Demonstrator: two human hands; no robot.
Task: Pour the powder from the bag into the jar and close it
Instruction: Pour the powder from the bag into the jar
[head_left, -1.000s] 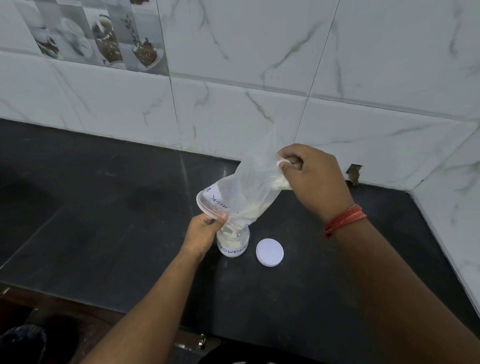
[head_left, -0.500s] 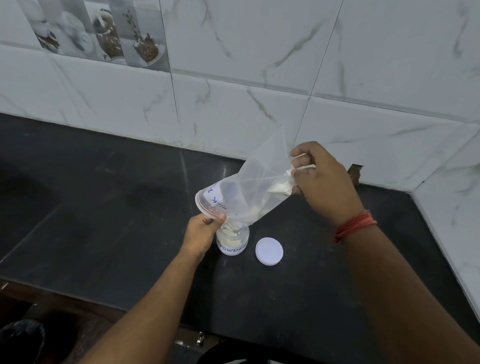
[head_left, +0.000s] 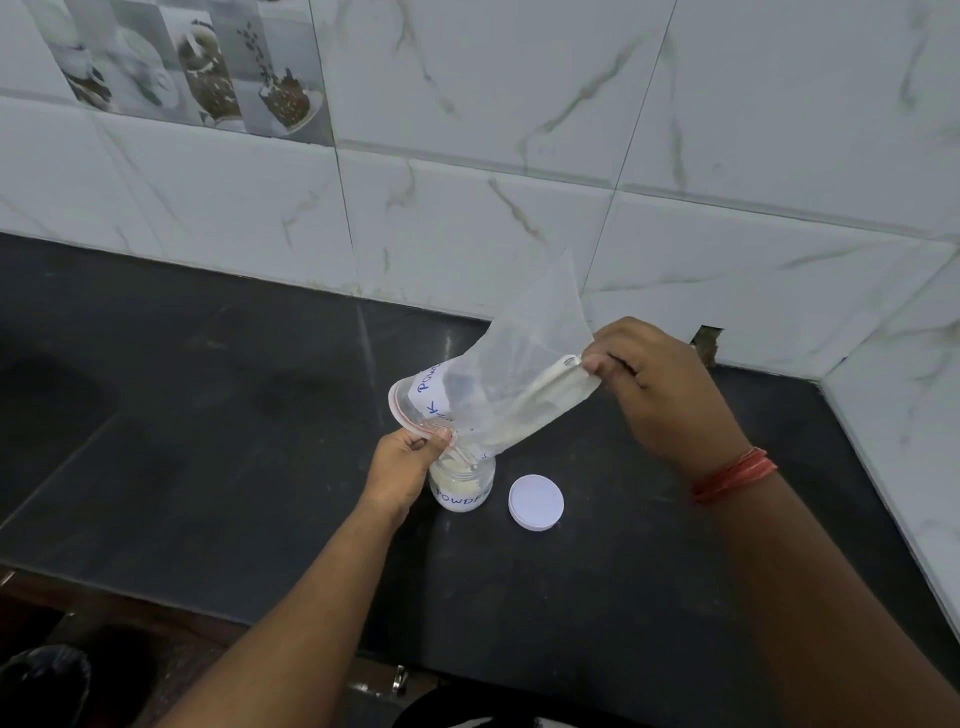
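Left hand (head_left: 402, 465): thumb and fingers pinch the zip edge of the bag's mouth, right at the jar's rim.
Jar (head_left: 462, 486): stands upright on the dark counter (head_left: 208, 467), just below and to the right of the left fingertips; part full of pale powder.
Bag (head_left: 511, 384): long axis slopes up from the left-hand pinch to the right-hand pinch, mouth low over the jar, bottom corner high.
Powder (head_left: 519, 423): a little lies along the bag's lower fold, downhill of the right fingers.
Lid (head_left: 536, 502): flat on the counter, just right of the jar, below the right hand and nearer to it.
Right hand (head_left: 660, 395): fingertips pressed on the bag's bottom corner, holding it raised.
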